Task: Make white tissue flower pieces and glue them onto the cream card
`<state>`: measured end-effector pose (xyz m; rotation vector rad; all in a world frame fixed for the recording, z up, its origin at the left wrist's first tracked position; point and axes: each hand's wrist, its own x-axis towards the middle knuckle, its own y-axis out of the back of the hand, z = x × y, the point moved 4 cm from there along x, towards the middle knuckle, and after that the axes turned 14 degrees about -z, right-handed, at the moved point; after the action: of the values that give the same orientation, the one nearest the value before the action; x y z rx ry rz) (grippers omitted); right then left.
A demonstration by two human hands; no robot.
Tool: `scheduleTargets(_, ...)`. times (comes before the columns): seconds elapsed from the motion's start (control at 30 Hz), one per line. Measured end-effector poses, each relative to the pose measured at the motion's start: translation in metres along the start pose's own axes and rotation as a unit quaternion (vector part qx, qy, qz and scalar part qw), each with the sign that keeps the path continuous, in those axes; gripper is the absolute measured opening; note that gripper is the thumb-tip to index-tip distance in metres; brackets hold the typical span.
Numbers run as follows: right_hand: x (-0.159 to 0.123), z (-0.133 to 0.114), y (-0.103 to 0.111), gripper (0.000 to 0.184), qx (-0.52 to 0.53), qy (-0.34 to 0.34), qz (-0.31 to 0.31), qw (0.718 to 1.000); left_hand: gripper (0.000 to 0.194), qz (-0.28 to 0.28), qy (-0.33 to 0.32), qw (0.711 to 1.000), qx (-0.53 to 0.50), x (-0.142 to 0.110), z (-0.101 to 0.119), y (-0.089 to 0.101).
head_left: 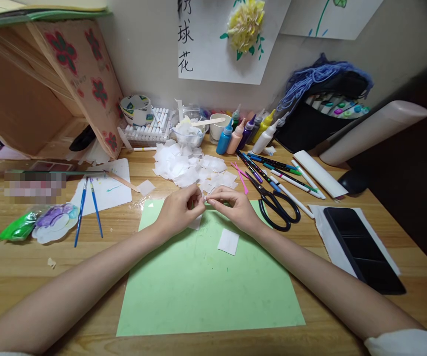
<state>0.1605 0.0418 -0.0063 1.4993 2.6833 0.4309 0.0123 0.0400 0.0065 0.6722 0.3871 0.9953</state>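
Note:
Over the far edge of a green paper sheet (206,291), my left hand (182,207) and my right hand (234,206) meet fingertip to fingertip. Both are closed in a pinch. A tiny bit of white shows between the fingertips, probably thin paper, mostly hidden by the fingers. One white paper square (228,242) lies flat on the green sheet below my right hand. Another white square (196,223) lies partly under my left hand. Just beyond the hands is a loose pile of white paper squares (178,165).
Black-handled scissors (272,200) and several pens lie right of my right hand. Paint bottles (224,137) and a plastic bowl (189,133) stand at the back. Brushes (81,212) and a flower-shaped palette (55,222) lie left. A black case (363,247) lies right.

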Motion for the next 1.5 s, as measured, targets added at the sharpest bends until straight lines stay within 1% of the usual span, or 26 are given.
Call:
scheduleTargets(0.23, 0.0005, 0.0021, 0.0003, 0.014, 0.014, 0.001, -0.004, 1.000, 0.012, -0.005, -0.012, 1.000, 0.014, 0.0001, 0.0007, -0.0003)
scheduleTargets(0.47, 0.0004, 0.0008, -0.0005, 0.010, 0.000, 0.004, -0.009, 1.000, 0.015, -0.009, -0.024, 0.999, 0.022, -0.0015, 0.0015, -0.0019)
scheduleTargets(0.57, 0.0002, 0.0010, 0.0007, 0.010, 0.004, -0.001, -0.002, 1.000, 0.013, -0.013, -0.022, 1.000, 0.019, -0.0017, 0.0014, -0.0018)
scheduleTargets(0.73, 0.0004, 0.0017, 0.0022, 0.016, 0.015, -0.006, 0.004, 1.000, 0.013, -0.022, -0.007, 0.999, 0.028, -0.0009, 0.0008, -0.0027)
scheduleTargets(0.83, 0.0005, 0.0030, 0.0019, 0.016, 0.017, -0.015, 0.004, 1.000, 0.013, -0.025, -0.001, 0.999, 0.042, -0.0004, 0.0013, -0.0031)
scheduleTargets(1.07, 0.0004, 0.0041, 0.0016, 0.016, 0.009, -0.012, 0.004, 1.000, 0.012, -0.026, 0.005, 0.998, 0.048, -0.0007, 0.0030, -0.0018)
scheduleTargets(1.5, 0.0004, -0.0023, 0.0009, 0.008, 0.006, -0.005, 0.003, 1.000, 0.011, -0.027, -0.014, 0.999, 0.034, -0.0003, 0.0018, -0.0023)
